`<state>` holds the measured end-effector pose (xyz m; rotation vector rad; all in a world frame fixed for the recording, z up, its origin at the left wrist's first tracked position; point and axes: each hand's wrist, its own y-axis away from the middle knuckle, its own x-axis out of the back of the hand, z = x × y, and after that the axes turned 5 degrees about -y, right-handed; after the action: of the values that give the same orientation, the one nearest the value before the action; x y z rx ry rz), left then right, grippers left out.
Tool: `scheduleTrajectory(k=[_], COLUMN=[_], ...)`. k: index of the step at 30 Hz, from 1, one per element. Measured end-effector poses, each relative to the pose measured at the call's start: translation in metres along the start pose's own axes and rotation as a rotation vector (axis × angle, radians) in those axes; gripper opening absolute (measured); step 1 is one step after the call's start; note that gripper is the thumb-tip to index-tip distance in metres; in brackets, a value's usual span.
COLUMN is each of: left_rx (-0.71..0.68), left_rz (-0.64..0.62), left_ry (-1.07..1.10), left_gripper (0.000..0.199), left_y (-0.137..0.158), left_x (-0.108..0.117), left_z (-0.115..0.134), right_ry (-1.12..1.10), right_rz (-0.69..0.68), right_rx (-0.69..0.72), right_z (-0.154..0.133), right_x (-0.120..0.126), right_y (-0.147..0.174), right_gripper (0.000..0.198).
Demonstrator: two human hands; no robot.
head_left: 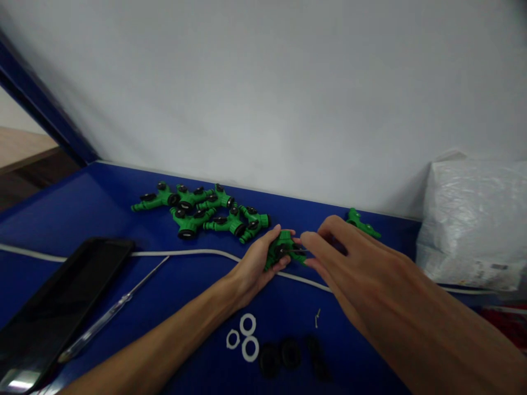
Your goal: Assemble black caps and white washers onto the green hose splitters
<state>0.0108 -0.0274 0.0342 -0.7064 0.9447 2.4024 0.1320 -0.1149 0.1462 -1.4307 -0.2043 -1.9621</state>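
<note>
My left hand is closed around a green Y-shaped hose splitter with a black valve knob, above the blue table. My right hand is closed on what looks like a screwdriver. Only its thin metal shaft shows, reaching to the black knob; its handle is hidden by my fingers. Below the hands lie small screws, several white rings and black round parts. A longer black piece is beside these.
Several green splitters with black knobs are grouped at the back left. A green body lies behind my right hand. A white cable crosses the table. At left are a black tablet-like slab and clear-handled screwdriver; at right, a plastic bag.
</note>
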Motion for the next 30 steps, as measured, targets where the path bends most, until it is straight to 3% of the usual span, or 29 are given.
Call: scheduleTrajectory(k=[6,12,23,30], left_rx=[-0.013,-0.027,-0.083,-0.088], left_rz=[0.011,-0.012,-0.058,-0.054], left_ry=[0.013,0.028,0.017,-0.050], left_gripper=[0.027,0.026,0.033,0.037], left_y=[-0.001,-0.001,-0.002,-0.003], left_x=[-0.002,-0.001,-0.002,-0.001], left_z=[0.000,0.000,-0.004,-0.004], right_ry=[0.046,0.031,0.031,0.081], right_rz=[-0.015,0.015,-0.041,-0.034], right_rx=[-0.007,-0.021,-0.080,0.024], right_z=[-0.002,-0.001,0.001,-0.002], right_x=[0.000,0.001,0.003,0.006], right_y=[0.004,0.006,0.011,0.010], right_gripper=[0.056,0.046,0.044,0.036])
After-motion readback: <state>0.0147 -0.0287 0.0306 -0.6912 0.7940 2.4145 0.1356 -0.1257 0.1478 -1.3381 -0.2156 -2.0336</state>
